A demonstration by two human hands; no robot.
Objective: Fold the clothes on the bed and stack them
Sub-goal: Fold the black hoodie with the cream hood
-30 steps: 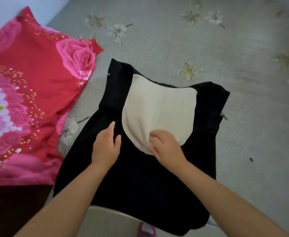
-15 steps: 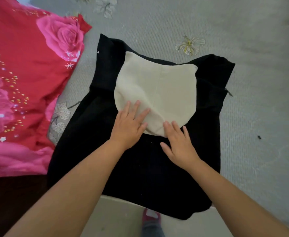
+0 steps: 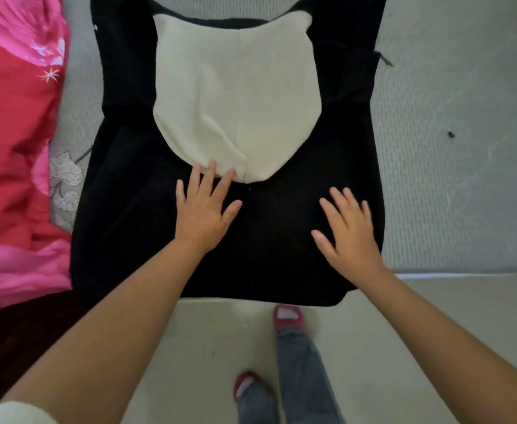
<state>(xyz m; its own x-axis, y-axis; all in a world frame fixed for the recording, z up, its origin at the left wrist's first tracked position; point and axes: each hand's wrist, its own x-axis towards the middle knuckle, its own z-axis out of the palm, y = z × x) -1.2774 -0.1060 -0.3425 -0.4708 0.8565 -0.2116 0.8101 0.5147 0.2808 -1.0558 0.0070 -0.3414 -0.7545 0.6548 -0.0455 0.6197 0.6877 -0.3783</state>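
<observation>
**Bed surface and items on it**

The bed [image 3: 452, 185] has a grey textured cover with pale flower prints near its left side. A black garment [image 3: 147, 228] lies flat at the near edge, its hem slightly overhanging. A red and pink floral cloth [image 3: 12, 123] lies bunched on the left, just beside the garment. A small dark speck [image 3: 450, 134] sits on the cover to the right.

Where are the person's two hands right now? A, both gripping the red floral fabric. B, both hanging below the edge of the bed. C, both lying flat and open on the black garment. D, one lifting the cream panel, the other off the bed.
C: the left hand and the right hand lie palm down with fingers spread on the black garment, just below its cream panel.
</observation>
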